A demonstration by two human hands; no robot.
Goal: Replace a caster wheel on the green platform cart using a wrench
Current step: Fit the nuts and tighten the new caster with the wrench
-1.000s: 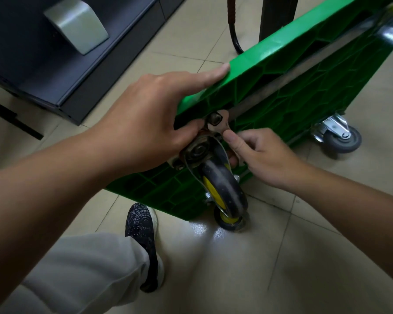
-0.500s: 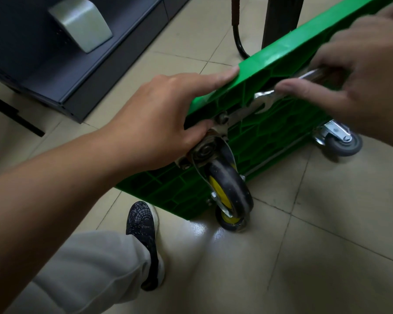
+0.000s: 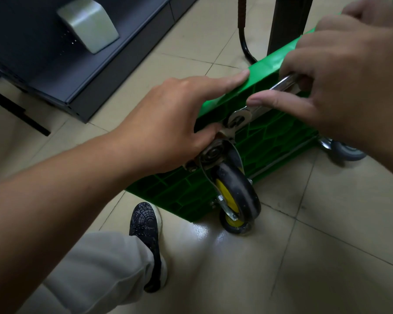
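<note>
Green plastic ribs face the camera: the green platform cart (image 3: 270, 141) stands tipped on its edge on the tiled floor (image 3: 281, 268). Its black caster wheel (image 3: 236, 193), yellow at the hub, sits at the near corner, down at the tiles. The left hand (image 3: 168, 130) clamps the cart's rim, with fingers over the top and thumb beneath. The right hand (image 3: 340, 87) curls round the handle of the wrench (image 3: 259, 105), thumb stretched along it — the head is seated just above the caster wheel.
</note>
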